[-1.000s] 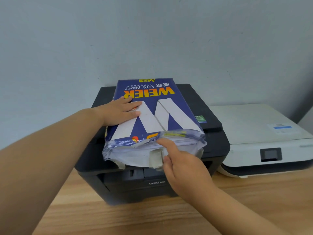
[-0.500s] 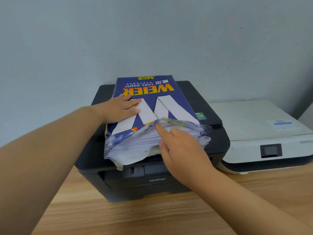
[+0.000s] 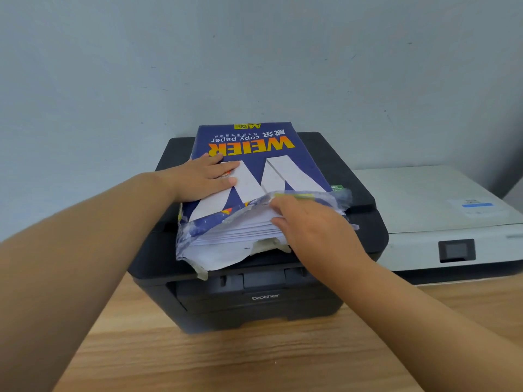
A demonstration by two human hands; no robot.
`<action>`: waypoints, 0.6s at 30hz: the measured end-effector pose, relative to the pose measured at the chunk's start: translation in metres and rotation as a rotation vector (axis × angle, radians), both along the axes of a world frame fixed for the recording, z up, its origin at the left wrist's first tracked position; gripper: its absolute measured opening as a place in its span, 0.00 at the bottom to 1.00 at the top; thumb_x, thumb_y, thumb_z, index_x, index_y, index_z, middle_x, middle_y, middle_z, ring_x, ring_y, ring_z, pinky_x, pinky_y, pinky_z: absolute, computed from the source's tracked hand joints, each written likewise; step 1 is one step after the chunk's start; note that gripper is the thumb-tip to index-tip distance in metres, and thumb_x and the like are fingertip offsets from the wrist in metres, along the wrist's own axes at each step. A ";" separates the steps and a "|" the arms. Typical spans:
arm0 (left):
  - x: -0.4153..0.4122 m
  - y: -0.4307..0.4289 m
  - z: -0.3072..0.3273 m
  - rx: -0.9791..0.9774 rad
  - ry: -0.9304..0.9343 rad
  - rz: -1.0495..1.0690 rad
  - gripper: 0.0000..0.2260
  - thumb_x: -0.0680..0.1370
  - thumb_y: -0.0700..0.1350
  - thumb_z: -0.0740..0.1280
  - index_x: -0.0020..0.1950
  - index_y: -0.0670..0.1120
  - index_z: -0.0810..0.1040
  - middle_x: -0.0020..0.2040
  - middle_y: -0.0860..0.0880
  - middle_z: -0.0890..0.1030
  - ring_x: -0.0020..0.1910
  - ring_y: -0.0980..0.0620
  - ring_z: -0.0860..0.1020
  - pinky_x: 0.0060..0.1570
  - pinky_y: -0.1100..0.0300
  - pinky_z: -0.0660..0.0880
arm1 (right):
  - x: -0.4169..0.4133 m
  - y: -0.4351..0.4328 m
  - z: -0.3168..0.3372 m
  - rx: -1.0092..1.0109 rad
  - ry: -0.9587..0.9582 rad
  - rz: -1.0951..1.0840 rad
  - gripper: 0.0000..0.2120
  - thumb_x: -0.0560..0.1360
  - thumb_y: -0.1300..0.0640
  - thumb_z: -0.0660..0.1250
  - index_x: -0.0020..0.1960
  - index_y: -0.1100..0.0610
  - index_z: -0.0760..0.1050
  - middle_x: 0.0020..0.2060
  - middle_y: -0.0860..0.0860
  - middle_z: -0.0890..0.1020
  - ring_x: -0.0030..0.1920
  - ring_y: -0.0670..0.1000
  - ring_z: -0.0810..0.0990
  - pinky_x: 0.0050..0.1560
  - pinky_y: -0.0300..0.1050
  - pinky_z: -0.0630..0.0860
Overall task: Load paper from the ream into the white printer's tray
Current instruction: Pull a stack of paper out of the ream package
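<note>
the ream [image 3: 249, 162] lies flat on top of the black printer [image 3: 254, 295], centre of frame, blue wrapper w/ its lettering upside down to you. near end of the wrapper is torn open, and the edges of the white sheets [image 3: 237, 233] show there, fanned a bit; a ragged flap of wrapper hangs over the printer's front edge.

your left hand [image 3: 203, 179] comes in from lower left and lies flat on top of the ream, palm down, fingers stretched out and close together, not gripping anything.

your right hand [image 3: 308, 222] comes in from lower right and is at the torn end, fingers pushed in among the sheets under the lifted wrapper edge, thumb side toward the stack. can't tell if it's actually pinching any sheets, fingertips are hidden.

the white printer [image 3: 441, 210] sits just beside the black one, right of frame, lid down. both stand on a wooden table [image 3: 198, 360] against a pale wall [image 3: 254, 58].
</note>
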State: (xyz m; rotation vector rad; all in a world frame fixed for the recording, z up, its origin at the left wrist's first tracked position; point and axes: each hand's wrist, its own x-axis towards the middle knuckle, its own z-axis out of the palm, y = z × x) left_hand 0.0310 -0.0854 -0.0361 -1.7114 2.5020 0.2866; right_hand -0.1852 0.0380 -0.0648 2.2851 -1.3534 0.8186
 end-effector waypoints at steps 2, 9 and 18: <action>0.002 -0.002 -0.002 0.010 -0.044 -0.034 0.26 0.79 0.60 0.45 0.75 0.56 0.43 0.78 0.51 0.45 0.76 0.50 0.39 0.74 0.47 0.42 | -0.001 0.000 0.006 0.019 0.021 -0.015 0.06 0.69 0.54 0.70 0.43 0.53 0.75 0.26 0.46 0.79 0.25 0.48 0.75 0.25 0.36 0.54; 0.002 -0.002 -0.003 -0.010 -0.025 -0.053 0.29 0.77 0.62 0.47 0.75 0.53 0.47 0.78 0.48 0.46 0.76 0.46 0.41 0.74 0.46 0.44 | -0.003 -0.004 0.020 0.278 0.031 0.053 0.08 0.80 0.49 0.55 0.55 0.52 0.67 0.45 0.50 0.81 0.43 0.54 0.75 0.37 0.47 0.69; 0.004 -0.010 -0.005 0.010 -0.022 -0.028 0.25 0.80 0.58 0.44 0.75 0.55 0.43 0.78 0.54 0.45 0.76 0.52 0.39 0.74 0.49 0.41 | -0.005 -0.006 0.017 0.123 0.124 0.096 0.08 0.75 0.54 0.65 0.51 0.55 0.71 0.38 0.51 0.82 0.36 0.55 0.79 0.29 0.44 0.67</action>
